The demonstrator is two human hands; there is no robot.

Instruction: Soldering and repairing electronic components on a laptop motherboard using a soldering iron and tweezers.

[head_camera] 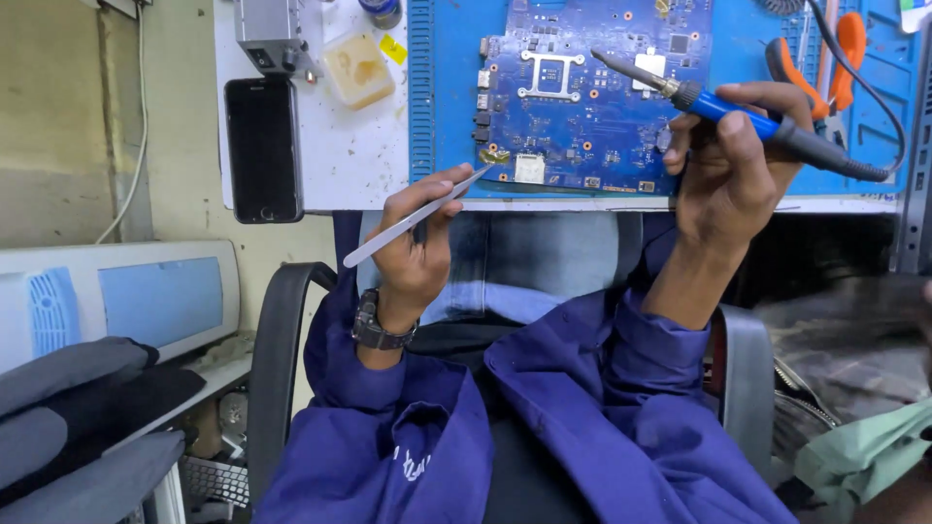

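A blue circuit board (592, 97) lies on a blue work mat (456, 87) at the table's near edge. My left hand (417, 247) grips metal tweezers (413, 219), whose tips point at the board's lower left corner. My right hand (733, 160) holds a blue-handled soldering iron (723, 107). The iron's tip hovers over the board's upper middle, and its black cord runs off to the right. Both my sleeves are dark blue, and a watch sits on my left wrist.
A black phone (262, 147) lies on the white table (349, 155) at left, beside a yellowish sponge block (357, 68) and a grey device (272, 34). Orange-handled pliers (835, 49) rest at the mat's right. A chair armrest (277, 359) stands at my left.
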